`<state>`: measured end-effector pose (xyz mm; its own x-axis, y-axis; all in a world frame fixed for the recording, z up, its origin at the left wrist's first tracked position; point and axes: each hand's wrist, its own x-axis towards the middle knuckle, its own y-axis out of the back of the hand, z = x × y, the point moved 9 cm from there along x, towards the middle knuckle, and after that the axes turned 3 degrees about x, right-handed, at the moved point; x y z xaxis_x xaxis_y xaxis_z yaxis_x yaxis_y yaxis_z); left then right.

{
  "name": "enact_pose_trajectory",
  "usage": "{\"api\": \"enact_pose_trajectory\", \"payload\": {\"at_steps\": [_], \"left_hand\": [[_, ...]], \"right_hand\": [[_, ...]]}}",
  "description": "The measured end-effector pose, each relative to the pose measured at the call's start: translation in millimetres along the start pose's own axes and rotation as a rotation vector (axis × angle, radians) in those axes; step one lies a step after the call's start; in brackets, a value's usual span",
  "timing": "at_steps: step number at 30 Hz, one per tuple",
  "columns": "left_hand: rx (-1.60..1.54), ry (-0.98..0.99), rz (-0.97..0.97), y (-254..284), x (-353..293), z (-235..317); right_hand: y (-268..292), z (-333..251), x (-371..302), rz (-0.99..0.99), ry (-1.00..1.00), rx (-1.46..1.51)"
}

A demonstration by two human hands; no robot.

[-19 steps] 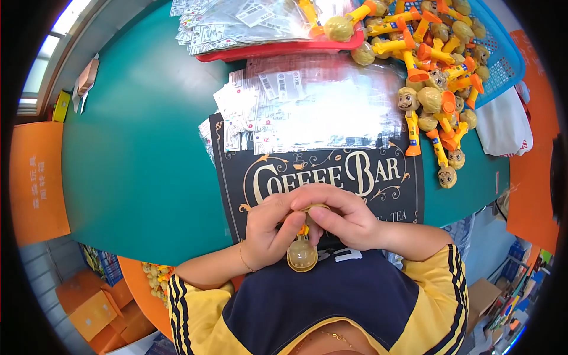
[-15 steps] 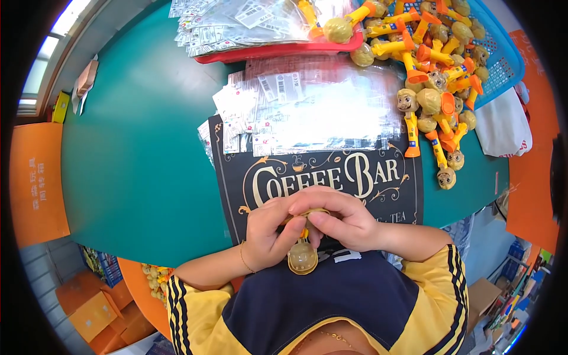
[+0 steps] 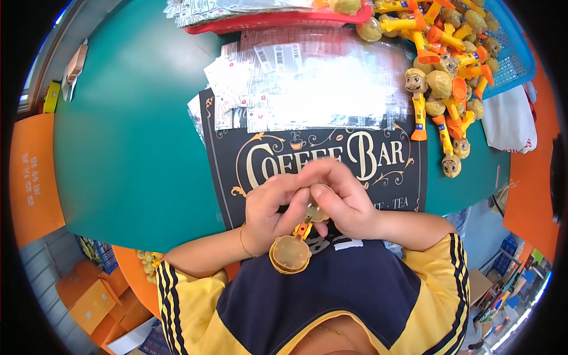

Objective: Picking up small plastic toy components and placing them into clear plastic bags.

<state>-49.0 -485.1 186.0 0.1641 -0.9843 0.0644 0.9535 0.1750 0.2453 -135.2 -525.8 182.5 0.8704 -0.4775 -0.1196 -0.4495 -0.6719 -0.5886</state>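
The right hand point(image 3: 346, 204), a little blurred, pinches between thumb and curled fingers the gold upper piece point(image 3: 318, 213) of an open toy, while the left hand point(image 3: 273, 207) meets it thumb to thumb and looks to pinch the same piece, though most of its fingertips are hidden. The toy is in front of the chest, between the hands: an orange-and-yellow stem point(image 3: 303, 229) shows just under the thumbs, and below it is a hollow, roundish shell point(image 3: 290, 254), open side up. With the shell gaping like that, I judge this toy unfinished and its closing yet to be done. Beyond the hands, a black mat point(image 3: 225, 168) on the green table point(image 3: 130, 142) carries flat clear bags with labels point(image 3: 331, 89); I see no toy inside them, though glare hides much. Behind them is a red tray point(image 3: 278, 22) with more bags. To the right, a heap of toys point(image 3: 441, 83) fills and spills from a blue basket point(image 3: 513, 66); these look whole. At lower left, more gold pieces point(image 3: 147, 260) lie on an orange surface point(image 3: 131, 278).
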Motion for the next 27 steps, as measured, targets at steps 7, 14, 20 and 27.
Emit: {"api": "enact_pose_trajectory", "payload": {"at_steps": [7,14,20,27], "left_hand": [[-0.642,0.125,0.039,-14.8,-1.5,-10.4],[-0.581,0.322,-0.515,-44.7,-10.4,-3.7],[-0.199,-0.067,-0.354,-29.4,-6.2,9.8],[-0.294,0.1,-0.546,-44.9,-17.5,-1.0]], "right_hand": [[13.1,-16.3,2.4,0.084,0.122,-0.105],[-5.6,-37.2,2.7,-0.086,0.322,-0.605],[-11.8,-10.8,5.5,-0.14,0.21,-0.157],[-8.7,-9.0,-0.4,-0.103,0.272,-0.288]]}}
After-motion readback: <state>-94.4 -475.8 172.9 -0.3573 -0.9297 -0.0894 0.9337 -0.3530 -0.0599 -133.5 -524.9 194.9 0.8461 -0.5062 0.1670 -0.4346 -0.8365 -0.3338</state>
